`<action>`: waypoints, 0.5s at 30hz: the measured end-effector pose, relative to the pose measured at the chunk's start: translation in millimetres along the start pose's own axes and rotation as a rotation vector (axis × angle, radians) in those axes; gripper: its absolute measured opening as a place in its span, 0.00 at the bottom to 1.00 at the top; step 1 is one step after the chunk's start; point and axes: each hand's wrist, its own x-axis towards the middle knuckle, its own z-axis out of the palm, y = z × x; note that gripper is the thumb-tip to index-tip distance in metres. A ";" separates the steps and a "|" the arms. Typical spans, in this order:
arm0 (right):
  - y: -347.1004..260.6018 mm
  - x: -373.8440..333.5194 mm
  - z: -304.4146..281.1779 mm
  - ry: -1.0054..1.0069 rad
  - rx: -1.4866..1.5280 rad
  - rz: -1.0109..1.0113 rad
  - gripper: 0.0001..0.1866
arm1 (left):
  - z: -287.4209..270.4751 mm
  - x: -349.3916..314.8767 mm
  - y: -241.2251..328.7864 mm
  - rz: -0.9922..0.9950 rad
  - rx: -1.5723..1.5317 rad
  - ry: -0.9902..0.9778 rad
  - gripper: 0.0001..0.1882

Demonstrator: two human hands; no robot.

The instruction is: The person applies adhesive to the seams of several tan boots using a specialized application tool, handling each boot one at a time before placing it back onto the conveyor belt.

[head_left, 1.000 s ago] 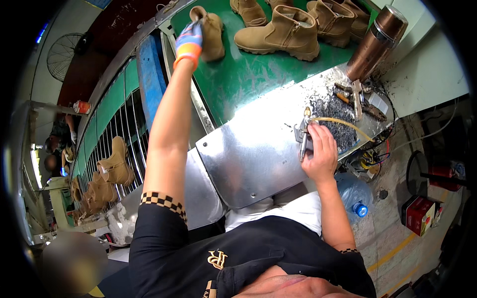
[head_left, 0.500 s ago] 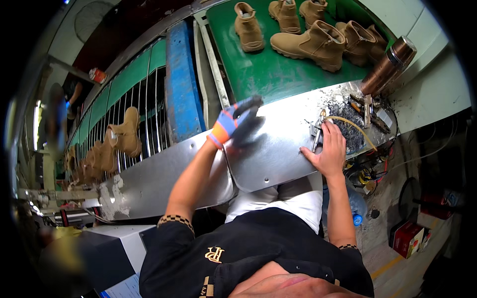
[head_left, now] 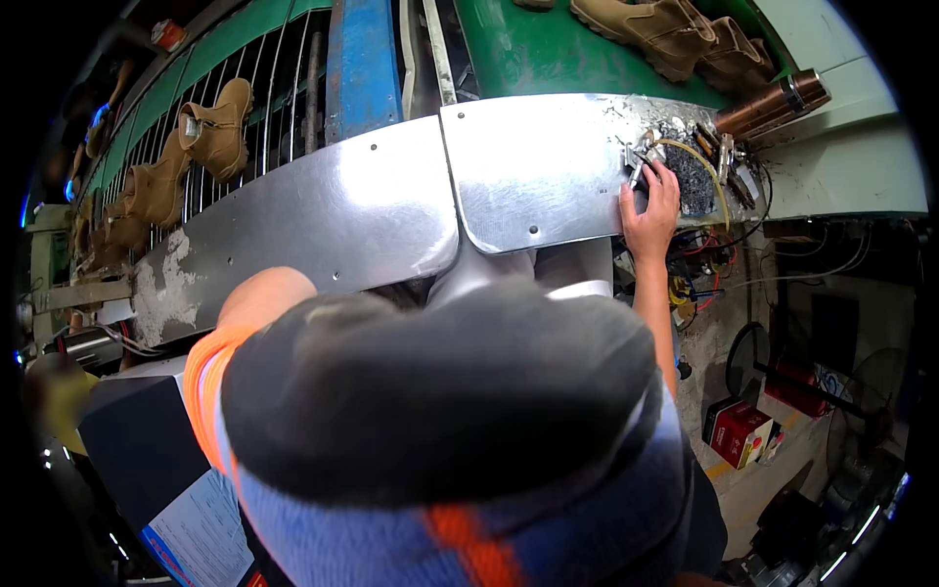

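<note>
My left hand [head_left: 450,391] is very close to the view, in a blue and orange knit glove with a dark coated palm. It fills the lower middle, and blur hides how its fingers are set. My bare right hand [head_left: 648,217] rests at the right part of the metal worktop [head_left: 538,166]. Its thumb and fingers curl about a slim silvery metal tool [head_left: 637,176], and a yellow tube [head_left: 706,166] arcs away beside it. Under the tube lies a patch of dark grit [head_left: 696,183].
Pliers [head_left: 706,140] and other small metal tools lie right of the grit, near a copper-coloured flask [head_left: 773,106]. Tan boots [head_left: 650,29] stand on the green surface beyond. More boots [head_left: 217,132] line the wire rack at left. A red box [head_left: 738,430] sits on the floor.
My gloved left hand has come up from above the worktop to close before the view. The view has tilted, so the bench appears higher. My right hand stays at the metal tool.
</note>
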 end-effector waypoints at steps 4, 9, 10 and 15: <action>1.7 -2.5 6.3 0.010 -0.014 -0.015 0.23 | 7.2 2.8 1.0 0.024 0.053 -0.036 0.20; 6.3 -4.5 -4.5 0.040 -0.104 -0.042 0.21 | 18.7 1.5 -11.8 0.072 0.085 -0.017 0.22; 4.7 -0.9 -4.1 0.036 -0.102 -0.062 0.21 | 20.0 -1.5 -12.9 0.064 0.095 -0.004 0.22; 5.6 1.0 20.0 0.010 -0.002 -0.093 0.21 | 27.1 -9.6 -42.1 -0.113 0.128 0.041 0.25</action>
